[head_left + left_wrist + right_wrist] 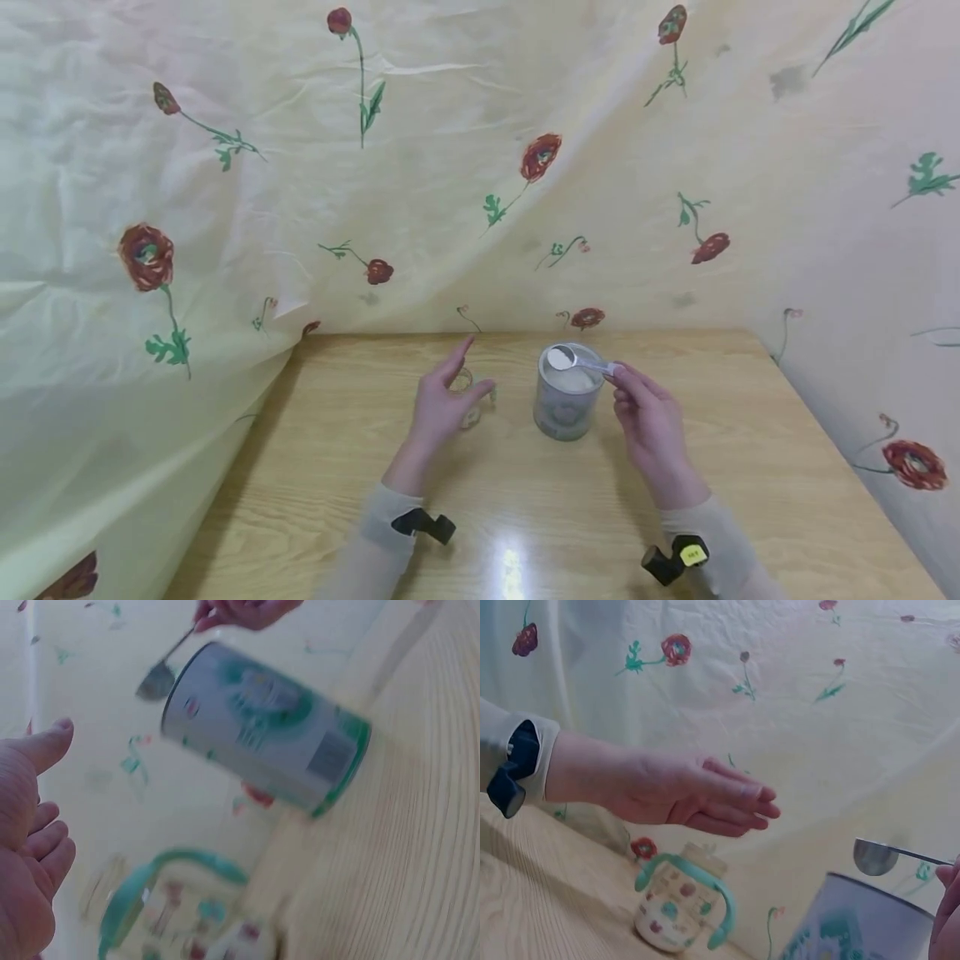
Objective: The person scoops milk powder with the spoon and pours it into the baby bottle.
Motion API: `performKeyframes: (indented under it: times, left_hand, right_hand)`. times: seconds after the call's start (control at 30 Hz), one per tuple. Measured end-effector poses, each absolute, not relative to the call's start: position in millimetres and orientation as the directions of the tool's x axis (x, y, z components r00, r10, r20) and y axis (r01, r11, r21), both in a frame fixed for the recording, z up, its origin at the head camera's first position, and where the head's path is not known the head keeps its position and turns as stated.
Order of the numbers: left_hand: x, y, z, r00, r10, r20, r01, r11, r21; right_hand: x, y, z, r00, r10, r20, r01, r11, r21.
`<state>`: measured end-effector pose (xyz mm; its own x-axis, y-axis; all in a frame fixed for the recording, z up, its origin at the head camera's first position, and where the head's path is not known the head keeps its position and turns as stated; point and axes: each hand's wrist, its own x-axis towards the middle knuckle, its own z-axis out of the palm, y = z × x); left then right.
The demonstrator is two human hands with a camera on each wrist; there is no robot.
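Note:
My right hand (652,421) pinches the handle of a metal measuring spoon (592,364). White powder lies in the spoon's bowl, which is level above the mouth of a tall can (562,417). More white powder shows inside the can, whose side is pale with green print and a green base. Over to the left, my left hand (441,408) hovers above a baby cup (676,909) with two green handles and small printed pictures. Its fingers are extended, the thumb is apart from them, and nothing is held. From the head view this hand hides much of the cup.
Can and cup stand on a light wooden table (480,483), near its back edge. Behind and at both sides hangs a pale cloth (435,192) printed with red poppies. Each wrist carries a black strap with a small camera (441,528).

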<state>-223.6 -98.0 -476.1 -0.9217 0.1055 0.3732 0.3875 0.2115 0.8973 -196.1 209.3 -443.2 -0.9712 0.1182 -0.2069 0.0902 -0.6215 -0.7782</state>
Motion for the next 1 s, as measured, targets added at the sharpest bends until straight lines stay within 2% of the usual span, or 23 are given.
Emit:
performKeyframes:
  times: [0.2,0.43,0.6,0.83,1.0]
  left_hand:
    - [-226.1,-129.9,-487.4,-0.938,0.071,0.340,0.347,0.224,0.911]
    - [-228.3,-152.8,-512.2,-0.967,0.093,0.238,0.254,0.262,0.931]
    - [-229.2,-158.2,-527.1,-0.980,0.098,0.175,0.195,0.272,0.942]
    - [-233.0,-159.3,-537.5,-0.981,0.092,0.171,0.190,0.277,0.942]
    - [-233.6,-158.5,-538.2,-0.985,0.089,0.148,0.168,0.288,0.943]
  right_hand:
    - [-190.0,195.2,-437.9,-0.973,0.132,-0.192,0.059,-0.659,-0.750]
    - [-186.9,171.5,-434.0,-0.977,0.098,-0.190,0.082,-0.648,-0.757]
    - [-184.5,152.5,-434.7,-0.977,0.100,-0.190,0.087,-0.626,-0.775]
    - [-179.4,123.7,-443.8,-0.986,0.064,-0.153,0.088,-0.580,-0.810]
    - [-182.4,104.8,-451.0,-0.982,0.046,-0.182,0.123,-0.576,-0.808]
